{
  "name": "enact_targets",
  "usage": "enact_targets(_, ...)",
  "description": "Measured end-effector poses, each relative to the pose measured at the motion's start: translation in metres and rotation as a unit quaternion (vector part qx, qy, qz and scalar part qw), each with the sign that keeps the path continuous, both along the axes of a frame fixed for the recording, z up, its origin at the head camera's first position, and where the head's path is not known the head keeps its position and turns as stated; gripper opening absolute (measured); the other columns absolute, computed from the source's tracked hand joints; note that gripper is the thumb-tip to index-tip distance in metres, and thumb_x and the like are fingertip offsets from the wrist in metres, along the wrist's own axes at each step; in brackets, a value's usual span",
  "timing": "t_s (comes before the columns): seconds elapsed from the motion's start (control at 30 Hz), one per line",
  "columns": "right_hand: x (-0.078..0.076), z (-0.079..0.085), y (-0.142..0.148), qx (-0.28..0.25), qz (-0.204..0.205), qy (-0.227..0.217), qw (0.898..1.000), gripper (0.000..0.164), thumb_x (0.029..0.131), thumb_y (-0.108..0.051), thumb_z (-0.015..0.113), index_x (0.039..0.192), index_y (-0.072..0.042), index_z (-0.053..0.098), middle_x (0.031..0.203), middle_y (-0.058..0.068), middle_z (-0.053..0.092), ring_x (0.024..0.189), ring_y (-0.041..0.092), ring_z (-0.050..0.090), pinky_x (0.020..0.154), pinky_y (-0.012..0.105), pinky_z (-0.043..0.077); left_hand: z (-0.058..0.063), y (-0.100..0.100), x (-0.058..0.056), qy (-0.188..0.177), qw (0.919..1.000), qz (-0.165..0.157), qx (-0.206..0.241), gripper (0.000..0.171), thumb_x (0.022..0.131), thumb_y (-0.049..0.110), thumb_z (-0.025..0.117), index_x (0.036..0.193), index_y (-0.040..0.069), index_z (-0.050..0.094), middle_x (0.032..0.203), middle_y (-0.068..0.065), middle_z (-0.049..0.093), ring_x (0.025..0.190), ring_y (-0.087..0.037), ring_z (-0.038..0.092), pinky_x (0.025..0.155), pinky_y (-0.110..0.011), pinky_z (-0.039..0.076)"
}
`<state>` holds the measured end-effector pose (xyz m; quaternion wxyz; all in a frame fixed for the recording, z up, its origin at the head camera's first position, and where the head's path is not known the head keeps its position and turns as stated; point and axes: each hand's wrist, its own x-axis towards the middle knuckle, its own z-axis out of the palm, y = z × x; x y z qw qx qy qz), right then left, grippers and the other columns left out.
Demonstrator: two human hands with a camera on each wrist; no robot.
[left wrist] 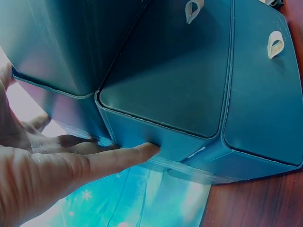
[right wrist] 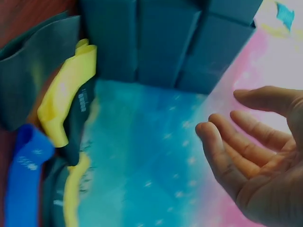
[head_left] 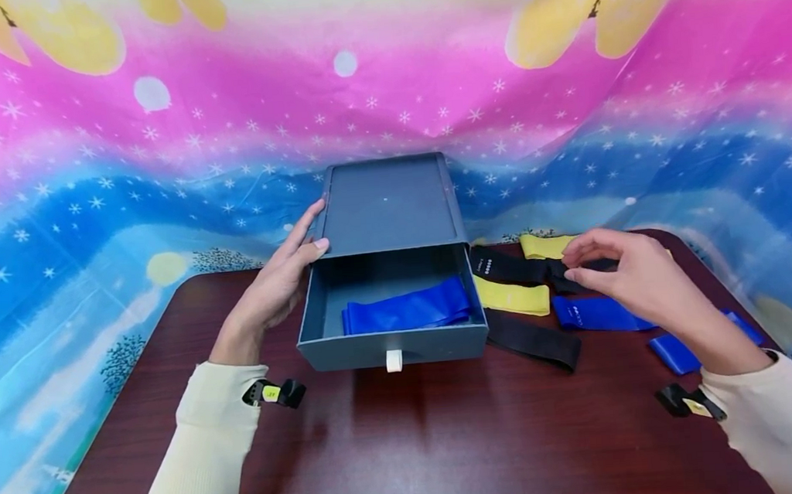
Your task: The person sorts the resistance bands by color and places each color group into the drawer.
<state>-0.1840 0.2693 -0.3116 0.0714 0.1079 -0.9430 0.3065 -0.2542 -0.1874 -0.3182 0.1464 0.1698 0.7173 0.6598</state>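
A dark grey drawer unit [head_left: 389,205] stands in the middle of the table, its top drawer [head_left: 348,353] pulled out. Inside that drawer lies a folded blue elastic band [head_left: 401,309]. My left hand [head_left: 270,288] rests against the unit's left side, thumb near the top front edge and fingers extended. The left wrist view shows the same hand [left wrist: 52,175] touching the side below the jutting drawer. Above the bands on the right hovers my right hand [head_left: 643,278], fingers loosely bent. In the right wrist view, nothing lies between that hand's [right wrist: 260,165] fingers and thumb.
Right of the unit lie black bands [head_left: 536,341], yellow bands [head_left: 515,297] and blue bands [head_left: 597,314], some overlapping. Lower drawers [left wrist: 165,71] with white loop tabs [left wrist: 275,45] are closed. A patterned cloth [head_left: 253,119] hangs behind the brown table [head_left: 412,447].
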Motion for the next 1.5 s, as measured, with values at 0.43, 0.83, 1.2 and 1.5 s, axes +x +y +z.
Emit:
enact_targets(0.43, -0.019, -0.068, 0.037, -0.04, 0.044, -0.065, 0.996, 0.042, 0.1, -0.023, 0.074, 0.138, -0.009, 0.064, 0.14, 0.02, 0.062, 0.119, 0.042, 0.065, 0.085, 0.016, 0.053, -0.001, 0.0, 0.001, -0.003, 1.0, 0.002, 0.002, 0.065, 0.112, 0.033, 0.043, 0.165, 0.051, 0.011, 0.166, -0.014, 0.025, 0.148, -0.04, 0.039, 0.102, -0.052, 0.052)
enact_targets(0.83, -0.036, -0.112, 0.052, -0.013, 0.071, -0.106, 0.992, 0.051, 0.096, -0.022, 0.077, 0.142, -0.006, 0.06, 0.14, 0.024, 0.061, 0.127, 0.042, 0.057, 0.096, 0.051, 0.052, -0.003, 0.0, 0.001, -0.002, 1.0, 0.001, 0.0, 0.064, 0.112, 0.035, 0.043, 0.164, 0.052, 0.011, 0.165, -0.014, 0.026, 0.149, -0.039, 0.039, 0.105, -0.056, 0.05)
enact_targets(1.2, -0.045, -0.118, 0.051, 0.015, 0.081, -0.119, 0.989, 0.049, 0.095, -0.015, 0.078, 0.139, -0.007, 0.061, 0.134, 0.026, 0.062, 0.121, 0.043, 0.058, 0.091, 0.055, 0.052, -0.003, -0.001, 0.001, -0.001, 1.0, 0.002, 0.002, 0.064, 0.112, 0.035, 0.043, 0.164, 0.052, 0.012, 0.167, -0.012, 0.024, 0.15, -0.038, 0.036, 0.105, -0.055, 0.049)
enact_targets(1.5, -0.048, -0.121, 0.051, 0.023, 0.101, -0.128, 0.986, 0.053, 0.092, -0.01, 0.08, 0.14, -0.003, 0.059, 0.134, 0.028, 0.059, 0.119, 0.044, 0.056, 0.086, 0.05, 0.055, -0.002, 0.0, 0.0, -0.001, 1.0, 0.004, 0.003, 0.063, 0.112, 0.035, 0.043, 0.164, 0.053, 0.013, 0.164, -0.014, 0.028, 0.148, -0.039, 0.039, 0.103, -0.054, 0.051)
